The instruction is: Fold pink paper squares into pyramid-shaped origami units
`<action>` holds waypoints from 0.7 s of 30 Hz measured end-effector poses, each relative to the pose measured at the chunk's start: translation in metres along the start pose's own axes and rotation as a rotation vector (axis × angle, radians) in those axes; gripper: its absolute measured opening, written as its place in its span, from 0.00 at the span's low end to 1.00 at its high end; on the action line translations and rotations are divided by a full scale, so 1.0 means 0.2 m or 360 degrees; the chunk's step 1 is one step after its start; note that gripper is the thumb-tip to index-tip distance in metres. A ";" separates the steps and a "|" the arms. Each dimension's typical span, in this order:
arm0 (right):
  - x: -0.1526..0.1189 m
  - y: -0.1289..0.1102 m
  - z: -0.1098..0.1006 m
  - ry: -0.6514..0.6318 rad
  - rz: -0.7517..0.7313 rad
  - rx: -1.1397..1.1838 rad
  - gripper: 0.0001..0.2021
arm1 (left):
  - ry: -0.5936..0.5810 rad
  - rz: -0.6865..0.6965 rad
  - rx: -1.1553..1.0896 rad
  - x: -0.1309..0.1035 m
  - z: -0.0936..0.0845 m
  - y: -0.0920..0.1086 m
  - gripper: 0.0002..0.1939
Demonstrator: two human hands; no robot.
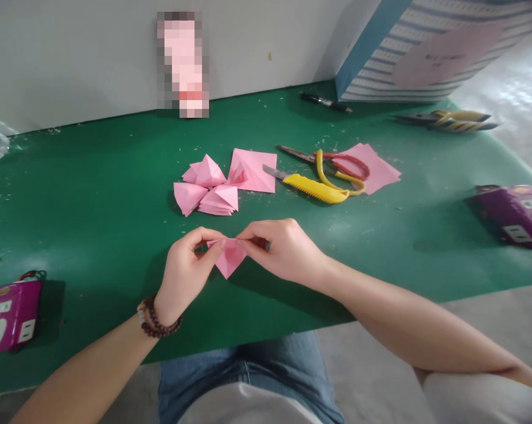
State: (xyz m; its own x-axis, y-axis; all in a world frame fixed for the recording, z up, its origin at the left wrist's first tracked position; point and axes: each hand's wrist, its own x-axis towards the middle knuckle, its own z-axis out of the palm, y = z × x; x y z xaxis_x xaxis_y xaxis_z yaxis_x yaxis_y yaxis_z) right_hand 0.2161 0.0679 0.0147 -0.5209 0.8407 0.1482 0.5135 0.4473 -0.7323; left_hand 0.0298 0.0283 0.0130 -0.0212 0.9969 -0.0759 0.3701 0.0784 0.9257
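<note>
Item 1: folded pink paper (228,259), 1 small piece, pointed corner downward, located between the hands at the near side of the tabletop (116,229). From my remote seat I cannot tell whether it touches the surface.

Item 2: left hand (184,265) and right hand (288,250), each pinching the paper's upper edge between thumb and fingers.

Risks, in my judgement: uneven pull between the 2 pinches could tear the thin sheet or set a skewed crease; a loosened thumb could let the fold spring apart.

Item 3: folded pink pieces (219,199), clustered just beyond the hands. A careless knuckle could scatter or flatten them.

Item 4: yellow-handled knife (316,188), blade bared, tip overlying a pink square sheet (265,158). Drawing that sheet out could drag the blade, cutting paper or finger.

Item 5: pink paper stack (383,175), partly beneath a red-and-yellow-handled tool (358,165); a tug could crumple it.

Writing: striped box (381,76), far right, carries dark lettering on a pink oval, too blurred for me to read. 2 purple devices, left (16,315) and right (515,213), bear pale labels, nothing legible. I read no brand.
</note>
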 end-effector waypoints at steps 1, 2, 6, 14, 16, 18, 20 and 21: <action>0.00 0.00 0.00 -0.0011 -0.0001 0.0002 0.07 | -0.0008 0.0001 -0.0013 0.00 0.00 0.00 0.05; 0.00 0.00 0.00 -0.0027 -0.0002 0.0004 0.07 | -0.0019 -0.0007 -0.0030 0.00 0.00 0.00 0.06; 0.02 0.01 -0.01 -0.0068 -0.0003 0.0017 0.08 | -0.0050 -0.0103 -0.0138 0.01 -0.01 -0.01 0.07; 0.03 0.01 -0.05 -0.0135 -0.0001 0.0005 0.07 | -0.0089 -0.0189 -0.0239 0.01 -0.03 -0.02 0.08; 0.03 0.00 -0.05 -0.0130 -0.0004 0.0001 0.07 | -0.0076 -0.0176 -0.0209 0.01 -0.03 -0.01 0.08; 0.03 0.00 -0.04 -0.0117 -0.0023 -0.0004 0.05 | -0.0058 -0.0134 -0.0155 0.01 -0.03 -0.01 0.07; 0.03 0.00 -0.03 -0.0097 -0.0056 -0.0012 0.04 | -0.0056 -0.0090 -0.0091 0.00 -0.02 0.00 0.06; 0.03 0.00 -0.03 -0.0089 -0.0067 -0.0016 0.04 | -0.0060 -0.0074 -0.0063 0.00 -0.02 0.00 0.05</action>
State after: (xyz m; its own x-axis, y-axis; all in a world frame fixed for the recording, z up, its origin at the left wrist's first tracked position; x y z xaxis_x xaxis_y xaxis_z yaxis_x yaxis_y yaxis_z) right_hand 0.2169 0.0743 0.0189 -0.5792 0.8028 0.1414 0.4968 0.4852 -0.7196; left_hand 0.0258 0.0289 0.0146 -0.0019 0.9912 -0.1323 0.3326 0.1254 0.9347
